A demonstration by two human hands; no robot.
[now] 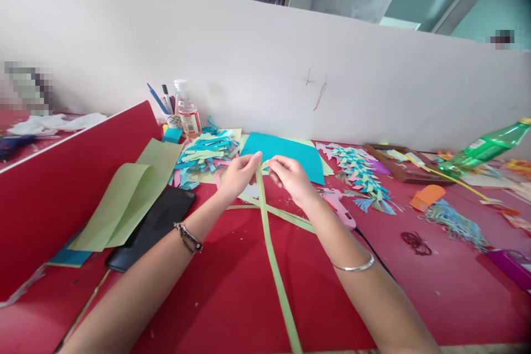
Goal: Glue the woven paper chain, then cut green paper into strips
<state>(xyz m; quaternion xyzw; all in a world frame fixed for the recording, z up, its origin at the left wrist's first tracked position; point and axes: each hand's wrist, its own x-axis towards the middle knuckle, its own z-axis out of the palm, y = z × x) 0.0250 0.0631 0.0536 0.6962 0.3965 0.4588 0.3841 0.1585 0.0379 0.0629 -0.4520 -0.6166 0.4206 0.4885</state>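
Observation:
Both my hands meet over the red table (232,298), pinching the top end of a long light-green paper strip (274,265). My left hand (238,174) has its fingers closed on the strip's left side. On the right side my right hand (290,177) pinches the same end. The strip runs down toward me to the table's near edge. More green strips (286,215) lie crossed under my hands. A teal paper sheet (286,155) lies flat just behind my fingers.
A folded green sheet (124,199) and a black pouch (153,227) lie at left beside a red divider (62,188). Cut paper piles (203,155), a woven paper piece (360,174), a pink glue gun (340,204), a small bottle (187,110) and a green bottle (485,149) surround them.

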